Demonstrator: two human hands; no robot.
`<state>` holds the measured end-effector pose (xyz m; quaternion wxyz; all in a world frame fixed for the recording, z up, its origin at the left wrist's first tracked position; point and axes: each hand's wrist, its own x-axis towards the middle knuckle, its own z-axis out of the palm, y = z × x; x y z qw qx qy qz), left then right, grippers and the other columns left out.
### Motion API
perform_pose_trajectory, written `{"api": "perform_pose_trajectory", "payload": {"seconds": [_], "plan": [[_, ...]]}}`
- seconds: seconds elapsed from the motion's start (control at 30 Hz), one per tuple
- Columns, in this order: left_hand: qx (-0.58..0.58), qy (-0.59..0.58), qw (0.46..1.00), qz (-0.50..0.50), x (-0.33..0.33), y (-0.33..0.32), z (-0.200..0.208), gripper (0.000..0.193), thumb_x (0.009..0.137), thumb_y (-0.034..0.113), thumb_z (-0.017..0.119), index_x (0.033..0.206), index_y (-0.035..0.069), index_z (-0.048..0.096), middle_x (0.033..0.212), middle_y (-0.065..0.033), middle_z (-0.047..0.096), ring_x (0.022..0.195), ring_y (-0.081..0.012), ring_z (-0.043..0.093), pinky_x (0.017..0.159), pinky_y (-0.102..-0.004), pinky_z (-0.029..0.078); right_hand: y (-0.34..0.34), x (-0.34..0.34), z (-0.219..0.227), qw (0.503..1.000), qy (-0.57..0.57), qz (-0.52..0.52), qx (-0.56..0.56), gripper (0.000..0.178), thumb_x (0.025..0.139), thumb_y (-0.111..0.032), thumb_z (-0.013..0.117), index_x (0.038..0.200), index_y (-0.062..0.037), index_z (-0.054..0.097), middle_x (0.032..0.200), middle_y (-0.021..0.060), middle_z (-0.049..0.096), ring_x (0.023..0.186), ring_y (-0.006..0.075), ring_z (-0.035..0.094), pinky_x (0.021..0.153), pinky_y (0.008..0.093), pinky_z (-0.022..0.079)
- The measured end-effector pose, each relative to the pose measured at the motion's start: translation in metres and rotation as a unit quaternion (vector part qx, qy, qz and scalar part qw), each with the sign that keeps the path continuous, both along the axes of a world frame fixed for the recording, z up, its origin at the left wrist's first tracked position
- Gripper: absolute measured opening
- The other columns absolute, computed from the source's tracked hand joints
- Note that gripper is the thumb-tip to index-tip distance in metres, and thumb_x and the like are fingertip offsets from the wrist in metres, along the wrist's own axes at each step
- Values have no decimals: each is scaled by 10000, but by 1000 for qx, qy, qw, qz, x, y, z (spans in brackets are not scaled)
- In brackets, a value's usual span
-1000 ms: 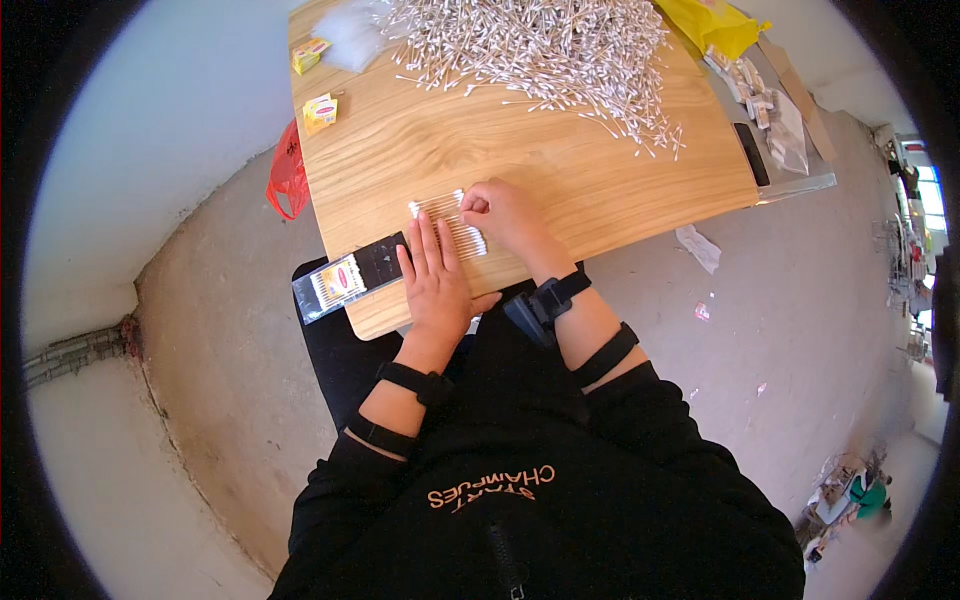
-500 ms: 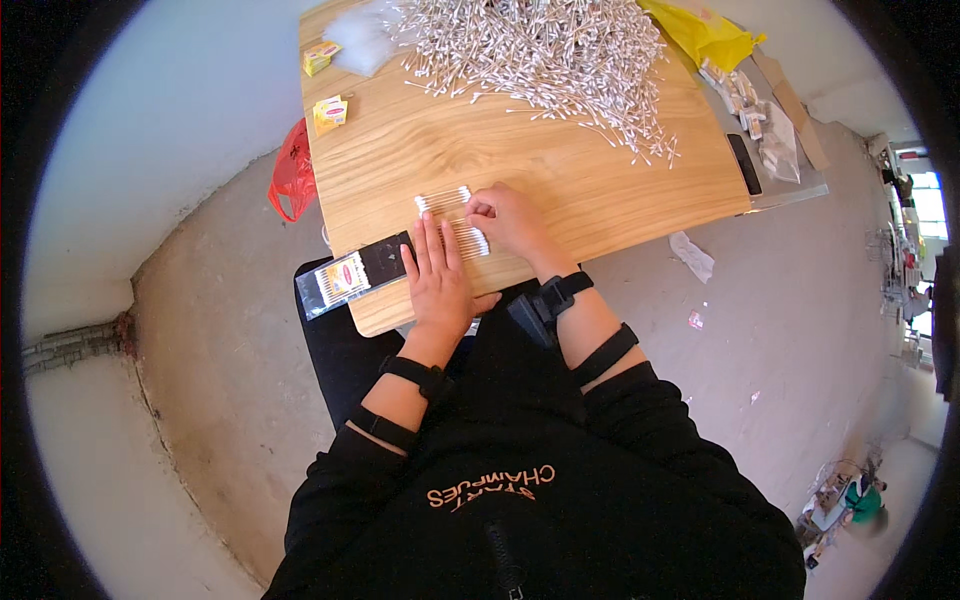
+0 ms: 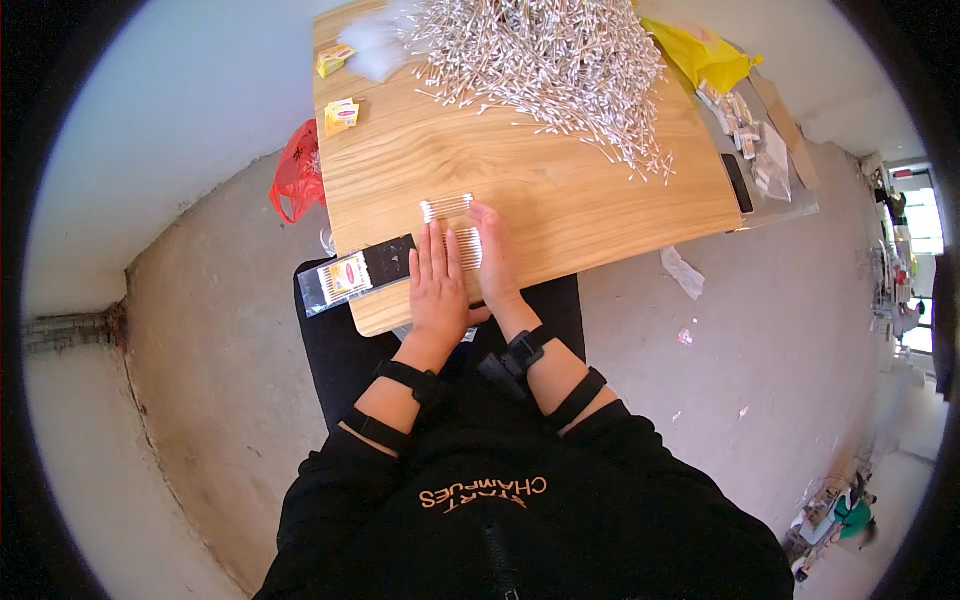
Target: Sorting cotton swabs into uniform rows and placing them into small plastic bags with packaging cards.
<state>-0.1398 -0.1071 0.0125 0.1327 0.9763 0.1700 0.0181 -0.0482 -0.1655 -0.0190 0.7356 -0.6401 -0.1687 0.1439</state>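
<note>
A row of cotton swabs (image 3: 464, 247) lies side by side on the wooden table near its front edge. My left hand (image 3: 438, 285) is flat with fingers stretched out, its fingertips over the row's left ends. On the right ends, my right hand (image 3: 497, 255) stands on edge with straight fingers, alongside the swabs. A few swabs at the far end of the row show beyond my fingertips. Left of my left hand lies a clear packet (image 3: 345, 277) of swabs with a yellow label, on a dark strip (image 3: 390, 259).
A big heap of loose cotton swabs (image 3: 550, 60) covers the table's far side. Small yellow cards (image 3: 341, 115) and clear bags (image 3: 378, 55) lie far left. A red bag (image 3: 297, 172) hangs beside the table. At right are a yellow bag (image 3: 705, 57), a phone (image 3: 737, 183) and packed bundles (image 3: 735, 115).
My right hand has gone from a pinch at the row to straight fingers along its right side. The left hand stays flat. The whole view has shifted slightly.
</note>
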Motion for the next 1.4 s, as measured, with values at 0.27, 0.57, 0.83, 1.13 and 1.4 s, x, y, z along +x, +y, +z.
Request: {"api": "perform_pose_trajectory", "payload": {"seconds": [0.27,0.57,0.83,1.13,1.4], "plan": [[-1,34,999,-5,-20,18,9,1160,617,453,798,1458,-52,179,1544,-225,140,1447,-344,113,1137,-531,124,22,-24,8,993,-86,-20,-84,436,1010,-321,355,1251,11,502,1264,134,510,1187,229,475,1036,345,342],[72,83,993,49,-35,47,1,1102,715,622,632,1483,-14,163,1565,-163,130,1463,-259,65,1151,-509,32,56,-33,8,984,-147,-12,-101,308,955,-187,448,1177,12,523,1158,203,518,1136,343,457,1009,427,336],[56,105,991,68,-41,55,12,1145,700,738,568,1484,0,179,1570,-134,129,1464,-250,45,1151,-502,0,55,-12,22,884,-368,-122,-262,353,815,-25,526,1168,-15,537,1137,196,485,1124,366,430,978,451,341],[68,49,993,82,-48,56,-3,1169,674,718,595,1468,-40,193,1565,-148,139,1463,-282,50,1152,-506,14,84,-22,22,813,-472,7,-340,391,809,-86,557,1195,-34,535,1182,151,478,1240,320,390,1087,509,239],[-2,-192,963,191,-75,101,13,864,730,340,752,1380,-49,337,1448,-286,278,1364,-424,244,1105,-509,233,87,-19,14,788,-477,49,-386,314,888,-115,464,1183,-39,542,1193,125,481,1270,288,376,1118,509,194]]}}
